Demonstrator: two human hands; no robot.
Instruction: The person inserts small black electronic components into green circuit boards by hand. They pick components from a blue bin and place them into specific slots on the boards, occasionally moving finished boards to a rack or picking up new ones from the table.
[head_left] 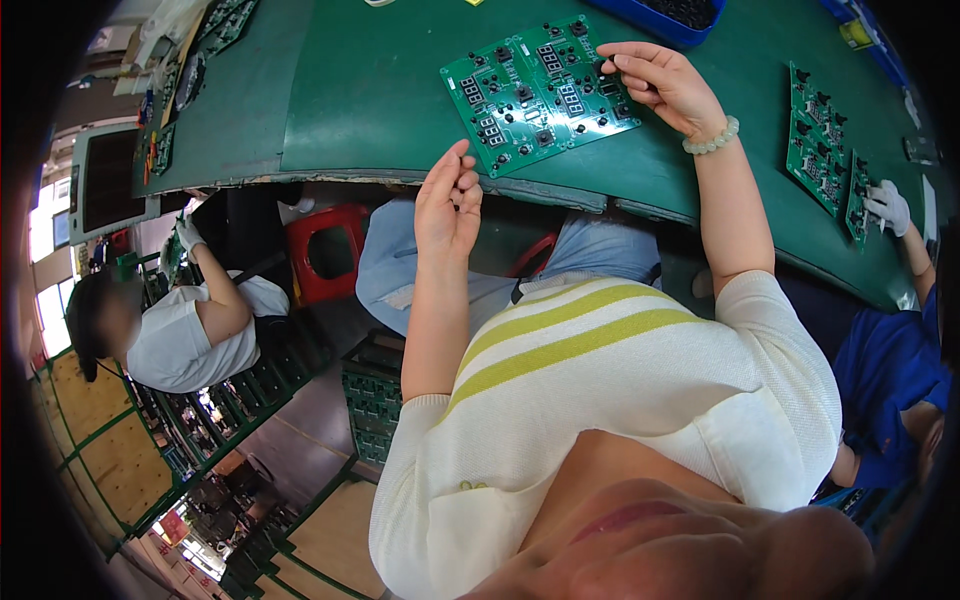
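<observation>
A green circuit board [520, 135] lies on the green worktop in front of me, with white-segment digit displays and several black round parts on it. My right hand [665, 88] is over the board's right edge, thumb and index finger closing on a small black component [608, 66]. Just off the board's near left corner is my left hand [448, 205], its fingers curled and the thumb against the index finger. Whatever may be between those fingertips is too small to make out.
A blue bin [665, 18] of small black parts stands beyond the board. More populated boards [815, 140] lie on the worktop [370, 90] at right, where a co-worker's gloved hand [887, 207] touches one. Another person sits at left near a red stool [328, 255]. The worktop's near edge runs below my wrists.
</observation>
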